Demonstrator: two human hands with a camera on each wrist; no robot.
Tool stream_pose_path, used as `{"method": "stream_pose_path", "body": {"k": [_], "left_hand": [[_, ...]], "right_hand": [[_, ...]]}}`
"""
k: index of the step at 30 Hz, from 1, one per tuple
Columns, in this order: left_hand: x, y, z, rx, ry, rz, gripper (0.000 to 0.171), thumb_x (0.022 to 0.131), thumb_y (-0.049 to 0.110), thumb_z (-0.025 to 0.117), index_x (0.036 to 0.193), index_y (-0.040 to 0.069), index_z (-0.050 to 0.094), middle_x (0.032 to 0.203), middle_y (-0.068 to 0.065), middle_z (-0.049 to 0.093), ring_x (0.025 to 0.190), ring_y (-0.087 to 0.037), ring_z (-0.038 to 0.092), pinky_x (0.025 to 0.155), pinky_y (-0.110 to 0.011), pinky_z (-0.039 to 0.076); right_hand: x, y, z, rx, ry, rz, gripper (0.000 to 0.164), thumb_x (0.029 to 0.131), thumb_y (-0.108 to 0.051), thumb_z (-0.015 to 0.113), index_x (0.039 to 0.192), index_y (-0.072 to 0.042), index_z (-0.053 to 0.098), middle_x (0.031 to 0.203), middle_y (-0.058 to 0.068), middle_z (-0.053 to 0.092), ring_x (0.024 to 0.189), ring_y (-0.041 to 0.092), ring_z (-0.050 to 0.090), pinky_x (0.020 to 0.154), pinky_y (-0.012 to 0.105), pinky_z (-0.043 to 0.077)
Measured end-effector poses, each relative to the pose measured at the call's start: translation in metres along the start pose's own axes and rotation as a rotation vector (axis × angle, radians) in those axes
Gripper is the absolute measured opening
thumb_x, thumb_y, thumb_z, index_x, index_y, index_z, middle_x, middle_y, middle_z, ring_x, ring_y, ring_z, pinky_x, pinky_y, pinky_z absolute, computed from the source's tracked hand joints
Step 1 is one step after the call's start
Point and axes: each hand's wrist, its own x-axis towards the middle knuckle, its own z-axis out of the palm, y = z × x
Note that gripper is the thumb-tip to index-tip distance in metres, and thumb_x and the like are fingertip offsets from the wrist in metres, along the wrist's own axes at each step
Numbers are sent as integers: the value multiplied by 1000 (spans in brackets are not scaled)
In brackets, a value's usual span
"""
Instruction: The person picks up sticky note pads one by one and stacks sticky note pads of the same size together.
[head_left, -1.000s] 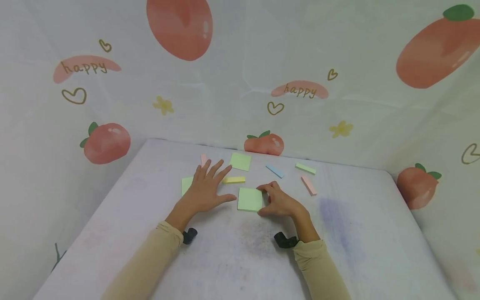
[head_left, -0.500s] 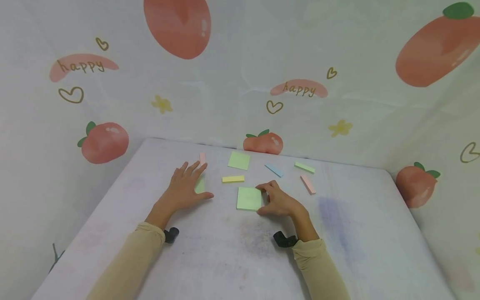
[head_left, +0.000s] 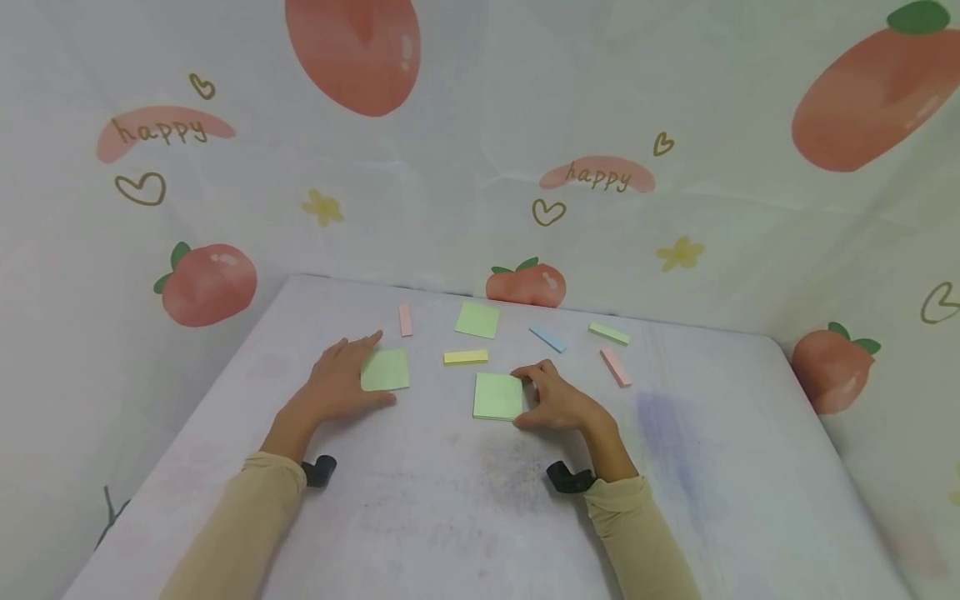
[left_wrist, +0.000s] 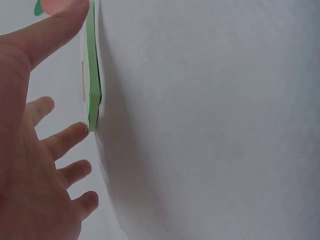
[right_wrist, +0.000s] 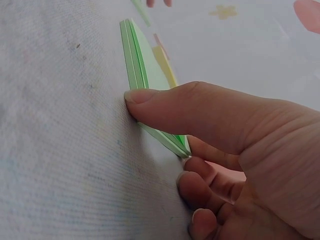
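Thumb and fingers of my right hand (head_left: 558,402) grip the right side of a light green sticky note stack (head_left: 498,396) on the table. The right wrist view shows the thumb on the layered edge of that stack (right_wrist: 134,55). My left hand (head_left: 333,383) spreads around the left side of another green sticky note pad (head_left: 386,370), thumb at its near edge and index finger by its far corner. Close up in the left wrist view, the left fingers are loosely extended, with the index fingertip right at the pad's corner (left_wrist: 93,107).
Behind lie a third green sticky note pad (head_left: 477,320), a yellow strip pad (head_left: 466,357), a pink strip (head_left: 405,320) and a blue strip (head_left: 548,338). A green strip (head_left: 609,333) and another pink strip (head_left: 616,367) lie to the right. A printed cloth backdrop rises behind the table.
My left hand has moved left and lowered from above the table's middle to the left green pad, uncovering the pad and pink strip. My right hand stays on the stack.
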Motion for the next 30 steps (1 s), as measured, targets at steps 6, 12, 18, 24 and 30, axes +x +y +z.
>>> {"method": "stream_pose_path", "body": {"k": [6, 12, 18, 24, 30], "left_hand": [[-2, -3, -1, 9, -12, -17, 102, 85, 48, 77, 163, 14, 22, 162, -23, 35, 149, -54, 26, 119, -69, 23], [-4, -1, -5, -5, -23, -17, 94, 89, 41, 75, 163, 12, 23, 161, -24, 36, 148, -54, 27, 116, -71, 26], [-1, -1, -4, 0, 3, 13, 93, 87, 38, 78, 161, 11, 29, 153, -29, 44, 139, -52, 38, 113, -66, 35], [-2, 3, -5, -22, 34, 7, 95, 82, 34, 83, 158, 6, 34, 143, -29, 45, 128, -46, 45, 106, -62, 43], [-3, 8, -7, -99, 18, -40, 92, 82, 29, 84, 156, 3, 36, 145, -25, 33, 129, -43, 49, 108, -61, 43]], "right_hand": [[1, 2, 0, -3, -3, -6, 76, 79, -24, 83, 146, -9, 48, 127, 13, 41, 101, 21, 46, 84, 33, 41], [1, 2, 0, -5, -3, -2, 76, 80, -23, 82, 146, -10, 48, 127, 12, 42, 101, 21, 46, 84, 33, 42], [0, 0, 1, -4, -1, 8, 75, 80, -22, 82, 146, -10, 48, 126, 12, 43, 102, 21, 46, 85, 33, 42], [0, 0, 2, -5, -3, 15, 75, 81, -23, 82, 146, -11, 48, 127, 11, 43, 103, 21, 46, 85, 33, 42], [0, 1, 1, -5, -6, 5, 74, 81, -22, 81, 146, -11, 48, 128, 11, 42, 103, 21, 45, 85, 33, 42]]}}
